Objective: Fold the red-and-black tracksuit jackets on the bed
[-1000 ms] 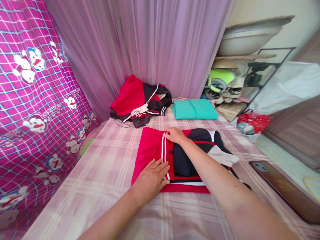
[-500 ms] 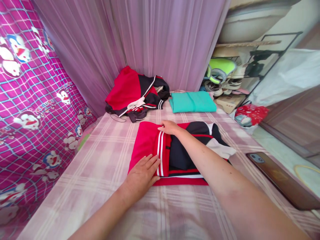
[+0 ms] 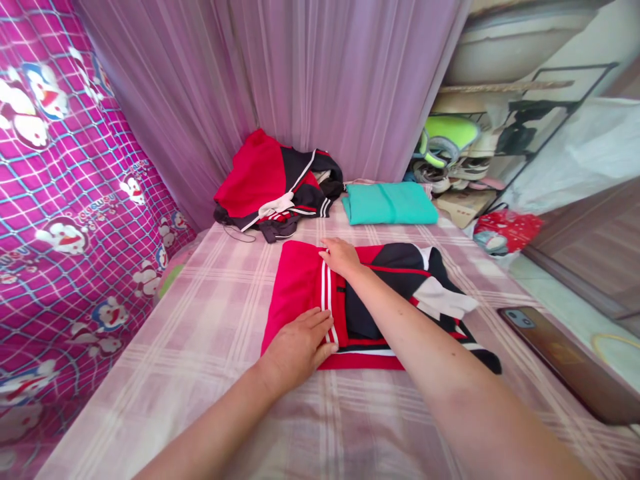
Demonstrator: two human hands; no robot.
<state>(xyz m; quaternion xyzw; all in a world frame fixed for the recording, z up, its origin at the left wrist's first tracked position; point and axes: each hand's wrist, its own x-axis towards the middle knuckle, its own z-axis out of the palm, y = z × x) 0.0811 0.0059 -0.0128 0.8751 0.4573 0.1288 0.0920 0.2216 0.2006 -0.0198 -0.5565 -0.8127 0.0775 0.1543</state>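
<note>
A red, black and white track jacket (image 3: 295,280) lies partly folded on the bed, its red side to the left and a band with two white stripes across it. My left hand (image 3: 300,343) rests flat on the near end of that band, fingers stretched out and thumb apart. At the band's far end, my right hand (image 3: 340,257) has its thumb and fingertips closed on the cloth edge. My right forearm crosses over the dark part of the jacket and hides some of it. White and dark pieces of it stick out to the right.
Behind the jacket sit a crumpled heap of red and black clothing (image 3: 260,173) and a folded turquoise cloth (image 3: 393,203). A phone (image 3: 565,360) lies on the checked bedsheet (image 3: 200,320) at right. Beyond are a shoe rack (image 3: 525,157), a red bag (image 3: 510,230) and a purple curtain (image 3: 310,80).
My left hand has slid slightly right and onto the striped band. My right hand stays at the band's far end. The view has shifted a little, and more of the jacket's near right corner shows.
</note>
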